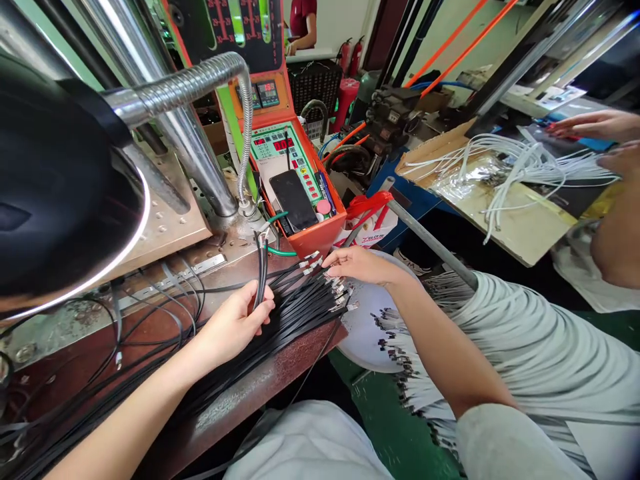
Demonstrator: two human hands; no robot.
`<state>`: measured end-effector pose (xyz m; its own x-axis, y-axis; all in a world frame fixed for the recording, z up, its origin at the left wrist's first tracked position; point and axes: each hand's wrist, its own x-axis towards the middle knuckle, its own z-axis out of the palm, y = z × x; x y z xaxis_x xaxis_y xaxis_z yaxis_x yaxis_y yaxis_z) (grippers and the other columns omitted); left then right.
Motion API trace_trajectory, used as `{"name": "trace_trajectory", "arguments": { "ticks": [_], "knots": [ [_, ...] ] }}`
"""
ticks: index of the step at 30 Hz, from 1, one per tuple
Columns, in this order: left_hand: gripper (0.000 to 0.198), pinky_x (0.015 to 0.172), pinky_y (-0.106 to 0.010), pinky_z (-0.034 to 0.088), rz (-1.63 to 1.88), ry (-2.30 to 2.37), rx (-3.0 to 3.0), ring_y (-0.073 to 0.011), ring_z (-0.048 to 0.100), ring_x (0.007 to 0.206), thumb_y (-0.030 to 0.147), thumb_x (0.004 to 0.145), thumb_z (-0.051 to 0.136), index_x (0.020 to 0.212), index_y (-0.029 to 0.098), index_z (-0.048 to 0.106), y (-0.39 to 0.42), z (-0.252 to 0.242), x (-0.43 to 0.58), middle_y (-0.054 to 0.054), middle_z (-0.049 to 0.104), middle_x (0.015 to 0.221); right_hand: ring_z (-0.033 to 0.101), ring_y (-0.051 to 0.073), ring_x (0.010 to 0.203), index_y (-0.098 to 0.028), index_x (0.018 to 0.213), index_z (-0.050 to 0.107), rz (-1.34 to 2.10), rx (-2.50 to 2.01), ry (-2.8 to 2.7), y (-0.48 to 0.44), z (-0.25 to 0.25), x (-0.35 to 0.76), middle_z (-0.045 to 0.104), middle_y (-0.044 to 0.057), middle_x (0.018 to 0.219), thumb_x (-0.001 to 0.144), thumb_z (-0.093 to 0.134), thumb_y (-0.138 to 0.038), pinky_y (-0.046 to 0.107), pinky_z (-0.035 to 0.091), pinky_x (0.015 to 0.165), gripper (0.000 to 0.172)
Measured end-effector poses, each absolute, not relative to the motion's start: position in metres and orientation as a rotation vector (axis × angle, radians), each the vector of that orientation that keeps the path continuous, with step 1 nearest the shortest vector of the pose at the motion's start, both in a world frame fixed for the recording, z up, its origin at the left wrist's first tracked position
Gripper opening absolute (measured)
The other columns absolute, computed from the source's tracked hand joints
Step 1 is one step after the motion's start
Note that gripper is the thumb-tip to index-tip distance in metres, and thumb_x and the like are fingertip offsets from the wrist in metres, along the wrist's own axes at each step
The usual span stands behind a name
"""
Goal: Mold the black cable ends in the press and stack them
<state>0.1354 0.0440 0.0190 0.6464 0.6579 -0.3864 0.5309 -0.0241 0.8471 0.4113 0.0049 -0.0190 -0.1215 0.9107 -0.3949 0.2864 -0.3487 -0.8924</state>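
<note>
My left hand [234,327] is shut around a few black cables [261,270], whose ends stick up past my fingers near the machine's base. My right hand [361,265] lies with its fingertips on the metal connector ends [335,288] of a bundle of flat black cables [295,319]. That bundle fans across a brown work surface [260,373], and loose thin black cables [165,320] trail to the left of it. A large fan of white cables [505,333] with dark tips spreads under my right forearm, over a round white board [363,333].
A black lamp shade [50,187] on a metal gooseneck [200,83] overhangs the left. An orange control box [295,160] holds a phone [293,200]. At right, a co-worker's hands [590,125] work beside white cables [505,170] on cardboard [520,227].
</note>
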Motion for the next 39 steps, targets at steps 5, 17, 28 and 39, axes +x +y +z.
{"name": "trace_trajectory", "arguments": {
  "ticks": [5, 17, 28, 39],
  "knots": [
    [0.009, 0.066, -0.027, 0.038, 0.174, 1.058, 2.157, -0.0156, 0.053, 0.069, 0.029, 0.08, 0.048, 0.08, 0.02, 0.044, 0.051, 0.017, 0.143, 0.001, 0.057, 0.077, 0.062, 0.013, 0.078, -0.016, 0.087, 0.065, 1.311, -1.459, -1.391, 0.011, -0.014, 0.409, 0.068, 0.002, 0.085, 0.07, 0.066, -0.029, 0.028, 0.048, 0.075, 0.022],
    [0.013, 0.063, -0.025, 0.036, 0.261, 1.118, 2.126, -0.0144, 0.054, 0.067, 0.031, 0.079, 0.053, 0.074, 0.02, 0.048, 0.064, 0.018, 0.143, 0.003, 0.06, 0.073, 0.063, 0.017, 0.082, -0.019, 0.088, 0.068, 1.017, -1.495, -1.528, 0.008, 0.008, 0.398, 0.069, 0.003, 0.09, 0.076, 0.062, -0.032, 0.03, 0.05, 0.075, 0.019],
    [0.013, 0.055, -0.025, 0.028, 0.232, 1.466, 2.33, -0.0164, 0.05, 0.061, 0.033, 0.083, 0.046, 0.079, 0.021, 0.047, 0.054, 0.047, 0.13, 0.001, 0.055, 0.069, 0.062, 0.014, 0.072, -0.018, 0.092, 0.066, 1.038, -1.573, -1.428, -0.008, 0.008, 0.392, 0.067, 0.003, 0.086, 0.077, 0.06, -0.034, 0.029, 0.049, 0.07, 0.022],
    [0.021, 0.064, -0.027, 0.042, 0.56, 1.386, 2.115, -0.0161, 0.053, 0.069, 0.037, 0.081, 0.051, 0.072, 0.019, 0.045, 0.065, 0.038, 0.122, -0.002, 0.054, 0.075, 0.062, 0.016, 0.078, -0.021, 0.093, 0.065, 0.879, -1.643, -1.511, -0.042, 0.021, 0.383, 0.068, 0.001, 0.088, 0.082, 0.055, -0.033, 0.029, 0.048, 0.074, 0.019]
  ]
}}
